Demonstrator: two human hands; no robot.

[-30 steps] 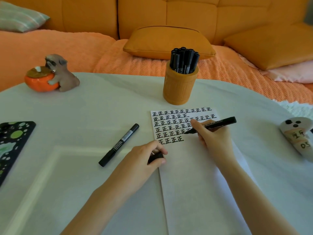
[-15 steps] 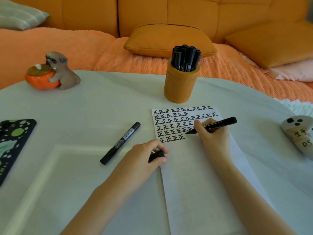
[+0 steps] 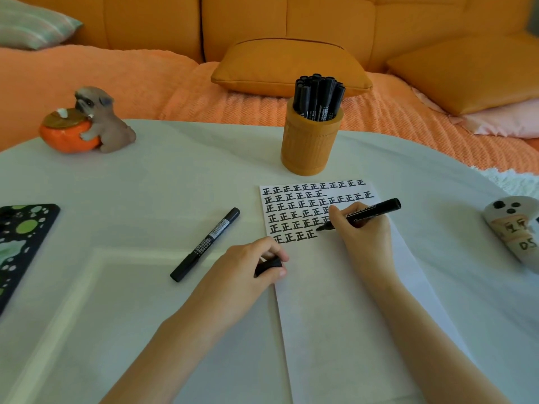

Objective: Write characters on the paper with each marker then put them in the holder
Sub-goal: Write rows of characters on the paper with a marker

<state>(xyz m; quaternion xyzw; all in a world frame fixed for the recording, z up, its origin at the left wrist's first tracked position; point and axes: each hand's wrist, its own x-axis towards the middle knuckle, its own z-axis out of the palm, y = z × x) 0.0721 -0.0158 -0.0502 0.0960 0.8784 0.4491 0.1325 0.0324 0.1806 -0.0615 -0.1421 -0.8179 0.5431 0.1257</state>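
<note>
- The uncapped marker (image 3: 368, 214) is pinched in the right hand (image 3: 363, 234), its tip on the paper (image 3: 344, 301) beside the lowest rows of characters.
- The left hand (image 3: 245, 272) curls round a black cap (image 3: 268, 266) at the paper's left edge.
- A capped marker (image 3: 205, 244) lies on the desk (image 3: 145, 185) left of both hands.
- The holder (image 3: 309, 147) stands beyond the paper.

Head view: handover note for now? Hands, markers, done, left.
Right hand grips an uncapped marker, tip by the lowest written row on the paper.
Left hand pinches a black cap at the paper's left edge.
A spare marker, capped, lies left of the paper.
Holder behind the paper holds many markers.
Done: six rows, last one short.
Left: finish, cap, stow; then the spare marker.
</note>
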